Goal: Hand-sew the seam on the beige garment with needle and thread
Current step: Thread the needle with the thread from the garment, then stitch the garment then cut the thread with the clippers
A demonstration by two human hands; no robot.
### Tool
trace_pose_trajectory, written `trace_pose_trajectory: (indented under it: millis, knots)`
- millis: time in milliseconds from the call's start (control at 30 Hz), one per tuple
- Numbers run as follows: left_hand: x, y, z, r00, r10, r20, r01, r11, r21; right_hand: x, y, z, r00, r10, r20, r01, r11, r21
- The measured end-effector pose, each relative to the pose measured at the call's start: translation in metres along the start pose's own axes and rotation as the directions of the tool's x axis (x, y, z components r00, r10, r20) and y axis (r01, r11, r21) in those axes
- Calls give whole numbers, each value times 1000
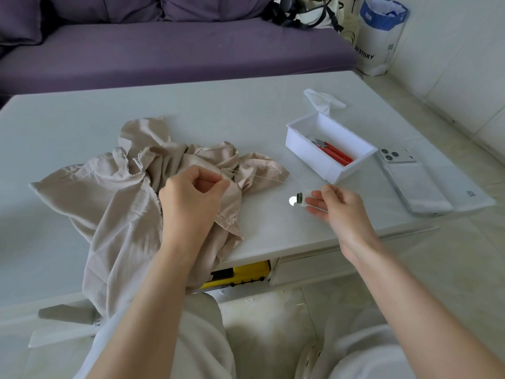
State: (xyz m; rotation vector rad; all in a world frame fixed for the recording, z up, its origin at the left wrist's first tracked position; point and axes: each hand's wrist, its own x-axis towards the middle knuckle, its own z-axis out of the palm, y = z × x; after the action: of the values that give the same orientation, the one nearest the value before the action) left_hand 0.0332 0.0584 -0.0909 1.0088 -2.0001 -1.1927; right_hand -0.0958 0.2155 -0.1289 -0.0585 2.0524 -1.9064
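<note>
- On the white table [246,110], left of middle: beige garment [117,203], crumpled, stitched hems showing, one part draped over the near edge towards the lap.
- Over the garment's middle folds: left hand [191,195], fingers curled, thumb and forefinger pinched on a fine needle [223,175], barely visible.
- From that pinch, running right across the garment's far corner: thin pale thread [262,177], drawn fairly straight.
- Right of the garment, above bare tabletop: right hand [338,206], thumb and fingertips gripping a small white tool [300,199] with a dark green collar and a round shiny disc at its tip; kind of tool unclear.
- Beyond the right hand: open white plastic box [308,157], orange-handled thread snips [332,153] lying inside.
- At the box's far end: white tissue [322,101] sticking up.
- Just right of the box: white phone [401,165] in a clear case, cameras up, resting on a flat white lid [464,198] at the table's right edge.
- Under the tabletop, near edge: yellow and black tool [237,274] in an open shelf.
- Behind the table: purple sofa [164,45], black straps [300,15] heaped at its right end.
- On the floor beside the sofa: white paper bag [379,42] with a blue liner.
</note>
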Motion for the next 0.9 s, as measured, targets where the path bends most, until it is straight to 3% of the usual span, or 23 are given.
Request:
trace_pose_trajectory:
  millis: [367,900]
  knots:
    - [6,-14,-34,992,-38,-119,27,995,-95,25,15,14,987,-147,59,159,895,-418]
    - [14,-42,-94,950,-131,-283,63,970,-235,27,23,49,956,-281,83,281,804,-525]
